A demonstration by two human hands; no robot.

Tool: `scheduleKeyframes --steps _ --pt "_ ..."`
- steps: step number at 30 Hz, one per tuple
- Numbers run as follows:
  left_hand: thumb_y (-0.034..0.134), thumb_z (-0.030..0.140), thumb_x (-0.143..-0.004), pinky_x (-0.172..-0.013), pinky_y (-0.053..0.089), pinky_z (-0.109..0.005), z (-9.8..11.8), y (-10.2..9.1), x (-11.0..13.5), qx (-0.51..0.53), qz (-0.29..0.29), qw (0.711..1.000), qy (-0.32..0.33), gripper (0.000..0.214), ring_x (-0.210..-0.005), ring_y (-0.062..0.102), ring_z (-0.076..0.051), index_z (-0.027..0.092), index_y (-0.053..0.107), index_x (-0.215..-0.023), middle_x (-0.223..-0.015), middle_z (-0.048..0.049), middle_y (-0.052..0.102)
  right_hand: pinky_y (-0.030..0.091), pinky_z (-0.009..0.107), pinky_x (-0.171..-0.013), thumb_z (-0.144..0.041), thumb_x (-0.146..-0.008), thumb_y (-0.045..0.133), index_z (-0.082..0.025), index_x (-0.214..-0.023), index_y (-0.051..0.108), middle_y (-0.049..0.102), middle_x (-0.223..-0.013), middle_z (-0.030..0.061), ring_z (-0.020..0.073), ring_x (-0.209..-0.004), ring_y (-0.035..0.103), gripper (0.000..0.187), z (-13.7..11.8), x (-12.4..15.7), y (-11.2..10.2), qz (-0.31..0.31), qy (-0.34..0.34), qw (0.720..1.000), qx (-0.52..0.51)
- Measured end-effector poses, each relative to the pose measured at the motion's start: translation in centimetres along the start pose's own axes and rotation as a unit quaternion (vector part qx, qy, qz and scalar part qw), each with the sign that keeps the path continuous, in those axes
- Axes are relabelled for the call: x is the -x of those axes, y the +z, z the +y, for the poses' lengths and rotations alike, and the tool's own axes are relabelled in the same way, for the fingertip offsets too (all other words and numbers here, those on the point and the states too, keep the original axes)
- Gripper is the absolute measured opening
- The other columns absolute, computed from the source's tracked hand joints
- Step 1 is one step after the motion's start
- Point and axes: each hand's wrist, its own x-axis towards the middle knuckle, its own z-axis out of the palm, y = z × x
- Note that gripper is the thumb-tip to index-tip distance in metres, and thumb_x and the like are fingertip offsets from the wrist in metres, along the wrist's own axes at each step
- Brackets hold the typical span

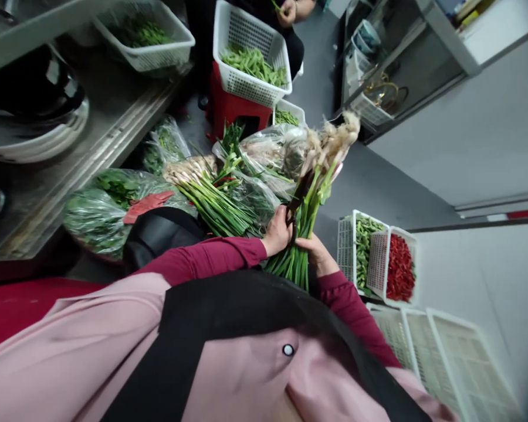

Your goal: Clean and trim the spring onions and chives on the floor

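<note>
A bunch of spring onions [310, 220] stands in front of my apron, its white rooty ends up and its green leaves down. My right hand [315, 251] is wrapped round the lower green stalks. My left hand [278, 231] closes, beside the bunch, on the lower end of a dark bladed tool [301, 190]. That blade lies against the stalks; whether it is a knife or scissors I cannot make out. Just left of the bunch, a pile of spring onions [217, 202] lies with its roots pointing away from me.
Bagged greens [101, 214] and clear plastic bags [268, 146] surround the pile. A white basket of green pods [255, 64] rests on a red stool [233, 105]; another person's hand [287, 12] is behind it. Baskets of green peppers [367, 234] and red chillies [400, 269] stand right. A metal shelf [127, 129] runs along the left.
</note>
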Motion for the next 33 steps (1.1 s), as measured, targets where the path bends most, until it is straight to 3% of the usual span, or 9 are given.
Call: scheduleKeyframes --steps 4,10,14,18,21,25,29,33 --pt "0.057 0.015 -0.077 -0.082 0.045 -0.033 1.2 1.4 1.6 -0.003 -0.042 0.998 0.036 0.016 -0.084 0.052 -0.020 0.020 0.045 -0.086 -0.086 -0.0053 0.051 0.053 0.039 -0.083 -0.036 -0.045 0.085 -0.018 -0.100 0.062 0.070 -0.092 0.0067 0.0264 -0.088 0.066 0.063 1.5 3.1 -0.3 0.016 -0.018 1.000 -0.013" --pt "0.052 0.019 -0.083 -0.078 0.044 -0.030 2.7 1.3 1.3 -0.008 -0.082 0.995 0.054 0.004 -0.078 0.052 -0.018 0.019 0.047 -0.083 -0.082 -0.0044 0.054 0.053 0.036 -0.081 -0.032 -0.048 0.084 -0.016 -0.106 0.060 0.070 -0.094 0.0063 0.0240 -0.087 0.066 0.064 1.0 4.0 -0.4 0.052 -0.095 0.994 -0.031" --pt "0.057 0.033 -0.082 -0.065 0.043 -0.025 1.4 -1.0 0.9 0.021 -0.169 0.985 0.009 0.016 -0.066 0.051 -0.015 0.019 0.050 -0.076 -0.070 -0.0008 0.054 0.054 0.032 -0.071 -0.025 -0.049 0.083 -0.016 -0.103 0.060 0.069 -0.089 0.0052 0.0199 -0.075 0.065 0.060 -2.2 5.3 -3.5 0.051 -0.094 0.994 0.036" --pt "0.055 0.037 -0.079 -0.064 0.045 -0.025 -1.4 -5.3 1.3 -0.020 -0.198 0.976 -0.093 0.018 -0.065 0.057 -0.018 0.020 0.056 -0.074 -0.066 -0.0020 0.060 0.052 0.030 -0.060 -0.020 -0.047 0.081 -0.016 -0.098 0.060 0.068 -0.078 0.0031 0.0178 -0.063 0.062 0.054 -4.3 8.5 -7.7 0.050 -0.016 0.993 0.110" --pt "0.058 0.026 -0.070 -0.071 0.047 -0.028 -2.8 -8.0 2.0 -0.134 -0.242 0.955 -0.107 0.008 -0.073 0.062 -0.023 0.021 0.058 -0.077 -0.072 -0.0044 0.065 0.052 0.030 -0.058 -0.019 -0.048 0.079 -0.017 -0.097 0.061 0.068 -0.077 0.0035 0.0180 -0.061 0.062 0.053 -2.5 11.4 -8.6 0.047 0.059 0.991 0.108" --pt "0.058 0.020 -0.065 -0.075 0.047 -0.029 -3.2 -10.2 3.3 -0.216 -0.347 0.910 -0.068 0.019 -0.081 0.063 -0.026 0.022 0.057 -0.084 -0.086 -0.0080 0.069 0.052 0.030 -0.062 -0.022 -0.051 0.075 -0.018 -0.099 0.060 0.068 -0.079 0.0023 0.0178 -0.064 0.063 0.050 2.1 13.8 -6.8 0.065 0.111 0.986 0.103" --pt "0.056 0.022 -0.066 -0.069 0.046 -0.028 -3.0 -11.2 3.8 -0.260 -0.406 0.872 -0.080 0.021 -0.076 0.063 -0.026 0.020 0.057 -0.088 -0.086 -0.0094 0.068 0.050 0.027 -0.064 -0.017 -0.050 0.074 -0.017 -0.100 0.058 0.068 -0.082 0.0003 0.0167 -0.071 0.061 0.052 5.1 14.0 -5.3 0.093 0.117 0.963 0.223" --pt "0.056 0.020 -0.065 -0.069 0.045 -0.026 -3.3 -11.6 3.5 -0.242 -0.414 0.873 -0.093 0.021 -0.076 0.063 -0.025 0.020 0.058 -0.086 -0.085 -0.0079 0.067 0.050 0.028 -0.072 -0.016 -0.052 0.071 -0.017 -0.104 0.058 0.067 -0.082 -0.0007 0.0177 -0.074 0.061 0.054 6.3 13.4 -5.3 0.073 0.114 0.943 0.304"
